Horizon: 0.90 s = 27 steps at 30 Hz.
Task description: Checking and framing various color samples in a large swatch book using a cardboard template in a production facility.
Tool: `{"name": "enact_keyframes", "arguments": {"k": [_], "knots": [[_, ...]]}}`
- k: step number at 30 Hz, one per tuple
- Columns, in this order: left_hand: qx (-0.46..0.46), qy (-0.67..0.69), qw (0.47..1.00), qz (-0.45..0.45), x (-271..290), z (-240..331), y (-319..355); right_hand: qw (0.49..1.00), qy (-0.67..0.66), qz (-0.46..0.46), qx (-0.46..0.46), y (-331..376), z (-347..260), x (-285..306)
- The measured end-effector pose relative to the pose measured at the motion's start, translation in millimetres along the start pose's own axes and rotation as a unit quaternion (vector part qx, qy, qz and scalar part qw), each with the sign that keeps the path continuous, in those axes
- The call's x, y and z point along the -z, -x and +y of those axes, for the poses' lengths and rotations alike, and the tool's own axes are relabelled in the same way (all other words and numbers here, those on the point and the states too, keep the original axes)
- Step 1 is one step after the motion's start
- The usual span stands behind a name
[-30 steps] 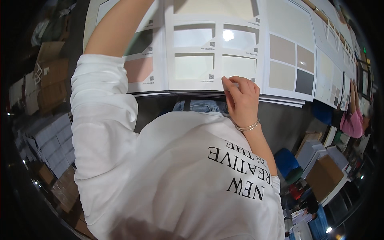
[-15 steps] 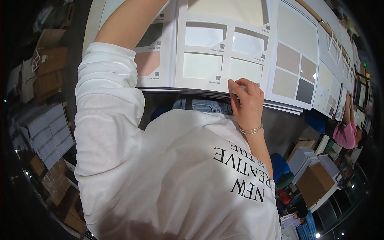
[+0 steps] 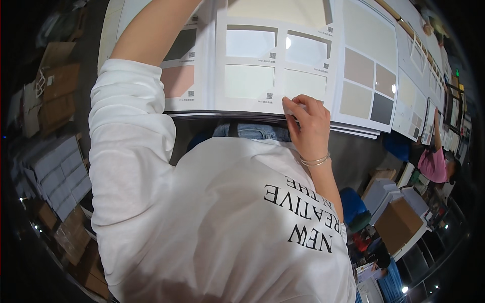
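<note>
Where the right hand (image 3: pixel 309 123) rests, a big white sample board (image 3: pixel 275 65) with pale colour tiles lies on the table edge, close to the person's body. It has square swatches in cream, light green and soft grey, each with a tiny code mark beside it. The fingertips (image 3: pixel 293 107) of the right hand are bent and pressed together on the bottom edge of the board, near the lowest pale swatch (image 3: pixel 304 84). They look like they pinch something small and thin there, maybe a little label, but it is too small to be sure. A thin silver bracelet (image 3: pixel 315 161) sits on that wrist.

The left arm (image 3: pixel 151 30) reaches up over the board and out of the picture, so its hand cannot be seen.

To do this bit well, I think the fingers should press gently and flat, keep the little piece straight with the board edge, and hold the board steady.

Next to it lies another board (image 3: pixel 366 83) with tan, brown and dark grey squares. Cardboard boxes (image 3: pixel 50 91) stand on the floor to the left. Another person in a pink top (image 3: pixel 435 164) works far off on the right.
</note>
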<state>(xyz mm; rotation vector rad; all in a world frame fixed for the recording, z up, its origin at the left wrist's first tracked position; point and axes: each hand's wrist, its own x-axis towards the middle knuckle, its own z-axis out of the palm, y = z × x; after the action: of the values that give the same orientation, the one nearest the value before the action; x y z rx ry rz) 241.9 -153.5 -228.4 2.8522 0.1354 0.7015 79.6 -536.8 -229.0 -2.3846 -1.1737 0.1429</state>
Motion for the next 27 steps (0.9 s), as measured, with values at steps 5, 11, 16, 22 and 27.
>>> {"name": "enact_keyframes", "arguments": {"k": [5, 11, 16, 22, 27], "knots": [[0.009, 0.02, 1.0, 0.011, 1.6, 2.8, 3.3, 1.0, 0.002, -0.005, -0.011, -1.3, -0.4, 2.3], [-0.007, 0.063, 0.998, 0.023, -5.0, -7.8, 2.3, 1.0, 0.003, -0.008, 0.005, -4.2, 5.4, 5.8], [-0.004, 0.059, 0.998, 0.02, -2.7, -2.0, 2.3, 1.0, 0.005, 0.0, 0.009, -3.1, 6.3, 5.4], [0.015, 0.065, 0.998, 0.012, -2.4, -0.9, 4.2, 1.0, 0.017, 0.0, 0.012, 0.1, 7.7, 2.3], [0.001, 0.049, 0.999, 0.014, -5.2, -3.3, 5.0, 1.0, 0.026, 0.001, 0.012, 1.8, 8.1, 0.9]]}}
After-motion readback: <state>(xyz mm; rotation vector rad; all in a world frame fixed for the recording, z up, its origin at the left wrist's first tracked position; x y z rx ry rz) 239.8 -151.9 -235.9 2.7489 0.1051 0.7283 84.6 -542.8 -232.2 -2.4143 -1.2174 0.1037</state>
